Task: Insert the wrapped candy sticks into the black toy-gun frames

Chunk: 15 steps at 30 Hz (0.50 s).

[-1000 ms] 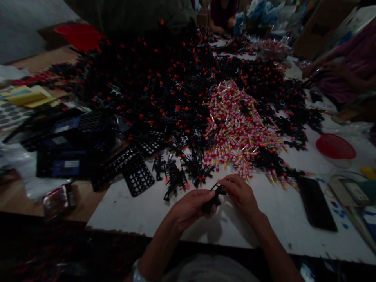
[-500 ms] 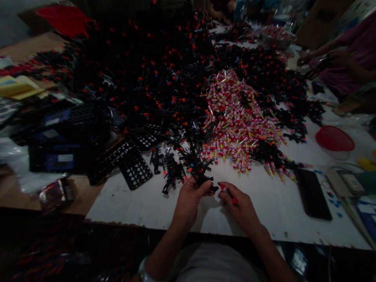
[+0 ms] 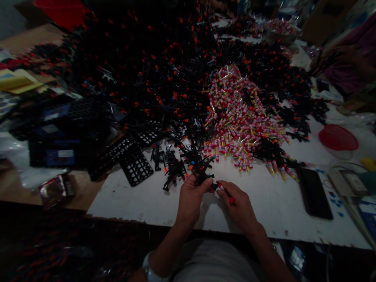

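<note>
Near the front of the white table, my left hand [image 3: 190,196] is closed on a black toy gun [image 3: 208,181], thumb on top. Facing it, my right hand [image 3: 239,203] pinches a small candy tube [image 3: 225,192] with red ends. One end of the tube meets the gun's tip between the hands; whether it is fitted on, I cannot tell. Just beyond lie several more black toy guns [image 3: 175,172] with orange and blue parts. A heap of pink and yellow candy tubes [image 3: 235,113] spreads behind my right hand.
A large pile of dark toy guns [image 3: 141,78] covers the back. Black grid trays [image 3: 136,166] lie to the left. On the right are a phone [image 3: 315,194], a red basket [image 3: 338,137] and a co-worker's sleeve [image 3: 362,58]. A red basin [image 3: 63,13] stands at far left.
My right hand has moved left, bringing the candy tube's end against the toy gun's tip. My left hand keeps its hold on the gun. The view has shifted slightly.
</note>
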Each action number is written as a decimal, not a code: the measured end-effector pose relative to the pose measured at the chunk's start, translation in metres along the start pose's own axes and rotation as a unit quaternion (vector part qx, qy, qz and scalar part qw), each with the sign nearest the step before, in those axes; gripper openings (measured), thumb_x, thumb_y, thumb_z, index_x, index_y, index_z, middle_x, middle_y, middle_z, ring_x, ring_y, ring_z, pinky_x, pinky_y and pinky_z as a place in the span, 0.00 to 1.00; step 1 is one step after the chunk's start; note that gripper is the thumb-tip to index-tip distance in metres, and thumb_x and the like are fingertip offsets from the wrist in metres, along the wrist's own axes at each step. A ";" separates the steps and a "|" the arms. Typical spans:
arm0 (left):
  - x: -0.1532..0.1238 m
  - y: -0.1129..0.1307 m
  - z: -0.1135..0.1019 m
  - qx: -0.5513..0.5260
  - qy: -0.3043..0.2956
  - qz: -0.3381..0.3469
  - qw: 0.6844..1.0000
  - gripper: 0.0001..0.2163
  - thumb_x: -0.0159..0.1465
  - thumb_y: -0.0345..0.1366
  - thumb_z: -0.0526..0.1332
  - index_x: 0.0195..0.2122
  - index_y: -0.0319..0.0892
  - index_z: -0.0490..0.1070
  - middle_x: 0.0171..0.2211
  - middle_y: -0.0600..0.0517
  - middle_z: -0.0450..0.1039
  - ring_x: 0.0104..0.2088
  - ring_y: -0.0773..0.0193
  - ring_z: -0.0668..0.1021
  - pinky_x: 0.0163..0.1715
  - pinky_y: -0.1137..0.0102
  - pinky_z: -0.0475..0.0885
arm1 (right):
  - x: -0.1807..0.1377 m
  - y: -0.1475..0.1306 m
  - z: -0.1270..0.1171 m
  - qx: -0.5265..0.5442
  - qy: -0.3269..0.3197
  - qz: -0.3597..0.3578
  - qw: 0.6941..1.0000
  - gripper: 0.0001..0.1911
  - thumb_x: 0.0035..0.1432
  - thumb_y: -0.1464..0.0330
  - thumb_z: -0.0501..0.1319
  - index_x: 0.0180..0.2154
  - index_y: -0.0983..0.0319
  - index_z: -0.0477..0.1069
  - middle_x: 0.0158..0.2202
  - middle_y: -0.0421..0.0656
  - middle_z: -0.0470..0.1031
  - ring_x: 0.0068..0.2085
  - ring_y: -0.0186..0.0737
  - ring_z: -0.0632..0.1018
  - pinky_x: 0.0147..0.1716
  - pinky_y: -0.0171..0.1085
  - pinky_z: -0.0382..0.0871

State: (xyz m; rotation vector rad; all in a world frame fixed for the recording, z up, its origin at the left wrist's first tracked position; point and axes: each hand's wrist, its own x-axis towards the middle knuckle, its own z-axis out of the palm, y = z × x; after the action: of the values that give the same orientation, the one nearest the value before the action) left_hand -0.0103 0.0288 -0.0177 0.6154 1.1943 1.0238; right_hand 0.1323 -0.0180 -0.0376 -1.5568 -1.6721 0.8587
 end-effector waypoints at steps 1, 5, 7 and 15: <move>-0.001 0.000 0.001 0.000 0.004 0.002 1.000 0.14 0.48 0.39 0.70 0.34 0.38 0.72 0.27 0.54 0.74 0.25 0.68 0.74 0.27 0.71 0.73 | -0.001 0.001 0.002 -0.010 0.004 -0.007 1.000 0.15 0.63 0.65 0.52 0.50 0.58 0.69 0.42 0.46 0.76 0.42 0.40 0.76 0.42 0.37 0.71; -0.005 -0.003 0.005 -0.010 0.019 0.013 1.000 0.14 0.51 0.37 0.68 0.36 0.39 0.72 0.31 0.54 0.76 0.30 0.68 0.76 0.34 0.72 0.72 | -0.003 0.000 0.015 -0.098 0.043 -0.011 0.994 0.14 0.64 0.64 0.50 0.47 0.61 0.68 0.38 0.48 0.75 0.38 0.41 0.76 0.38 0.39 0.70; -0.005 -0.006 0.008 -0.016 0.023 0.020 0.999 0.13 0.51 0.36 0.68 0.38 0.40 0.72 0.34 0.54 0.77 0.34 0.67 0.76 0.38 0.72 0.71 | -0.004 -0.001 0.022 -0.142 0.055 -0.003 0.988 0.14 0.65 0.63 0.50 0.43 0.62 0.70 0.35 0.48 0.75 0.35 0.42 0.75 0.35 0.39 0.69; 0.000 0.000 0.002 0.170 -0.050 0.076 0.981 0.11 0.58 0.40 0.61 0.41 0.42 0.70 0.37 0.51 0.74 0.37 0.64 0.76 0.40 0.68 0.71 | 0.000 0.020 -0.036 -0.179 0.136 -0.012 0.974 0.13 0.63 0.62 0.52 0.47 0.55 0.68 0.37 0.47 0.74 0.38 0.46 0.75 0.38 0.44 0.70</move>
State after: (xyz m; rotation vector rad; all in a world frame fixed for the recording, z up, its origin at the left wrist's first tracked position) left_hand -0.0083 0.0287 -0.0175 1.0285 1.2585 0.9092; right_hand 0.1732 -0.0158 -0.0351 -1.7945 -1.7000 0.3187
